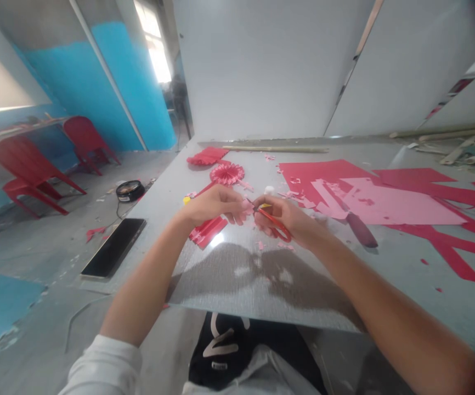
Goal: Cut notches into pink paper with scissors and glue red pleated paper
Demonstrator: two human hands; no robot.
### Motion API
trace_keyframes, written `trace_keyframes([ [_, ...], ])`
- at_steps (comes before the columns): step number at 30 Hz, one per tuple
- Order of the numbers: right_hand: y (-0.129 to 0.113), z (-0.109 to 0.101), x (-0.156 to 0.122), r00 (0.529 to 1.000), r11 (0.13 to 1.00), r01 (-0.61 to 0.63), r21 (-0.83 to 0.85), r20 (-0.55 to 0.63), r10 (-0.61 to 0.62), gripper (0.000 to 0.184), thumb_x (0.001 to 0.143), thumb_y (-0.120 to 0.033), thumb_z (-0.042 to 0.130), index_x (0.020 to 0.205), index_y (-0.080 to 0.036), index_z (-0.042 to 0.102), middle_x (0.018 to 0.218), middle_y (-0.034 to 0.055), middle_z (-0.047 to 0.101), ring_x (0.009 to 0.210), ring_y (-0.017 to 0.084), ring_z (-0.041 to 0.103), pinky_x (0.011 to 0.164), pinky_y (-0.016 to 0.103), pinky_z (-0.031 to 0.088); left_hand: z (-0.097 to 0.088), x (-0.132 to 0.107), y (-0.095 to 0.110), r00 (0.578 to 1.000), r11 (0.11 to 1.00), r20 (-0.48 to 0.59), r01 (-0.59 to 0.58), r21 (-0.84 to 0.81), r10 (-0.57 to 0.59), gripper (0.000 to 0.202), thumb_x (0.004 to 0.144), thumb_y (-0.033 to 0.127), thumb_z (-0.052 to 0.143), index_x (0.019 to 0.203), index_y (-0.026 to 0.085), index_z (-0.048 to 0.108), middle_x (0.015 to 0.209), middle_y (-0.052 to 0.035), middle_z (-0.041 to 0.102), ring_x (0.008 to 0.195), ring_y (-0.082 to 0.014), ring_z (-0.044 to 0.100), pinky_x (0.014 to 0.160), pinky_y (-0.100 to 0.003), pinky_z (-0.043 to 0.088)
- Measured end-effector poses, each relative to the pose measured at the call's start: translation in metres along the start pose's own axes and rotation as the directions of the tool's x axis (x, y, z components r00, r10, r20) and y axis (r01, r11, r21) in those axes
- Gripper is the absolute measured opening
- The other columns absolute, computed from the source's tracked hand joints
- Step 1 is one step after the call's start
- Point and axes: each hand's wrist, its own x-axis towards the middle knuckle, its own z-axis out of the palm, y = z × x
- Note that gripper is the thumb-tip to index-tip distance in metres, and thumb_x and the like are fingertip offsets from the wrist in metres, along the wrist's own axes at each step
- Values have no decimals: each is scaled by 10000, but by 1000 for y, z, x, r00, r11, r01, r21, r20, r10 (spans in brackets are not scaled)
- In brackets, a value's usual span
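Note:
Over the middle of the table, my left hand pinches a small piece of pink paper. My right hand is closed around a pair of scissors with orange handles, the blades pointing left at the paper. Whether the blades touch the paper I cannot tell. Just beyond my left hand lies a round pleated red and pink paper rosette. A folded red paper strip rests partly under my left hand. Small pink scraps are scattered below my hands.
Red paper sheets and a pink sheet spread across the right, with a dark red-handled knife on them. A phone lies at the table's left edge. Sticks lie at the back. Red chairs stand left.

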Motion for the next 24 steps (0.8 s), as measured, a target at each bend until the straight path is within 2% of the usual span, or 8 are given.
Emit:
trace_keyframes([
  [7,-1,3,-1,1000,1000,10,23,4,-10,412,769,-474,799,971,-212,554,650,-41,572,515,87,446,466,231,335,0,1,-3,1000,1000,-19,-14,3,14,352,844,463,732,831,115,779,812,-126,764,730,-178,724,672,-264,579],
  [24,0,10,0,996,998,45,36,-72,-43,342,792,-423,763,925,-222,521,629,-55,535,502,81,437,458,235,309,0,1,-3,999,1000,-33,-22,-3,22,304,837,416,741,811,117,789,785,-114,762,719,-175,714,670,-269,584],
])
